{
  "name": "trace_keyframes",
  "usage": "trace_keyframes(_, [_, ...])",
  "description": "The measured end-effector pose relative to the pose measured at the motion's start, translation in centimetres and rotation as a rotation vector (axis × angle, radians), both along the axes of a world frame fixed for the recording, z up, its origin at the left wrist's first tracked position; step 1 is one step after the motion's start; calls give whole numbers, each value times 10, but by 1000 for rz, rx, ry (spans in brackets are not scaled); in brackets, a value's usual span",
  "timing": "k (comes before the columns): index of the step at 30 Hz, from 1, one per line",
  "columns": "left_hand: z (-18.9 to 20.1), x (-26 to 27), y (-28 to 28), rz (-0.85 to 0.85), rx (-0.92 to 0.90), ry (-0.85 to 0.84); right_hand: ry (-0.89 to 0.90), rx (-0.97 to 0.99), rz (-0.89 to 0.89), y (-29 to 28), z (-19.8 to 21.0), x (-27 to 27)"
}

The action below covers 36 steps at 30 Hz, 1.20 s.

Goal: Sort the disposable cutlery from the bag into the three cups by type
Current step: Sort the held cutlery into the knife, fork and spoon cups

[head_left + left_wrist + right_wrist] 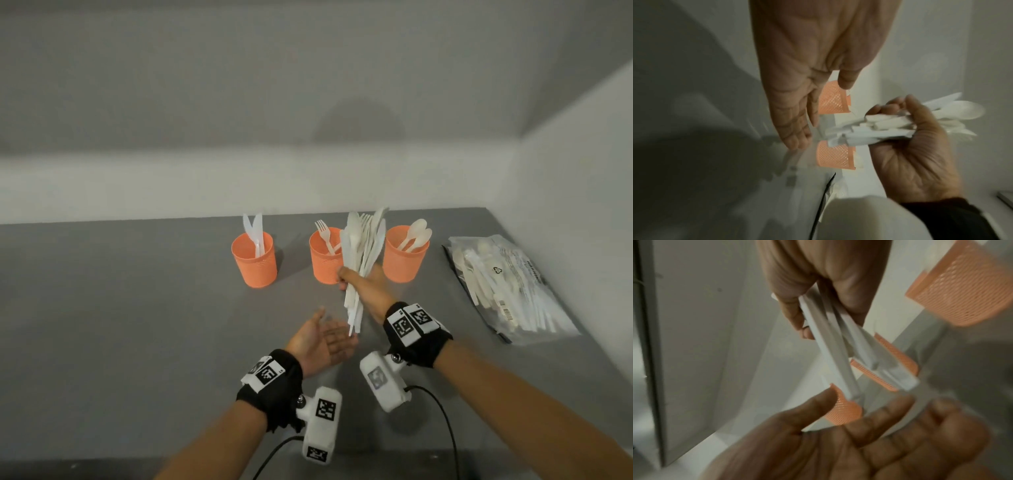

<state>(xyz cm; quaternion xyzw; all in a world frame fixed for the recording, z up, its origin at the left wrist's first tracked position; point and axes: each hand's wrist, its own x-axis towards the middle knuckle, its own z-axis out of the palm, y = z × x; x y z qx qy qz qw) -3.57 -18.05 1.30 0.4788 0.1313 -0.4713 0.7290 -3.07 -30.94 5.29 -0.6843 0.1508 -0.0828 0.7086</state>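
Head view: right hand (pixel 368 286) clamps a mixed cutlery bundle (pixel 361 253) upright before the three cups (pixel 255 260), left hand (pixel 323 342) spread, empty below; loose fan risks pieces slipping or mis-sorting.

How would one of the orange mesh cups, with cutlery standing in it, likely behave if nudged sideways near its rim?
The left cup looks thin, perforated and probably light, so it might slide easily on the smooth grey table. The knives stand tall above its rim, which may make it top-heavy and apt to tip. Its narrower base likely adds to that.
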Motion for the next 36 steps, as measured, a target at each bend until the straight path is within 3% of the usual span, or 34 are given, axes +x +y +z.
trace_keyframes(7, [7, 4, -14, 119, -213, 148, -61, 66, -53, 16, 1, -10])
trace_keyframes(15, [23, 6, -30, 184, -208, -4, -126, 54, -6, 12, 0, -17])
trace_keyframes(20, [24, 7, -36, 205, -144, -22, -77, 88, 77, 7, 1, -9])
trace_keyframes(24, [18, 18, -33, 124, 40, -129, -21, 138, 182, 2, 0, 5])
trace_keyframes(27, [15, 29, -27, 88, 28, -176, 8, 173, 155, 5, 2, 15])
trace_keyframes(32, [25, 49, -2, -44, -140, -272, 44, 144, 68, 12, 7, 35])
trace_keyframes(36, [30, 56, 0, -219, 42, -490, 88, 101, 143, 26, 5, 44])
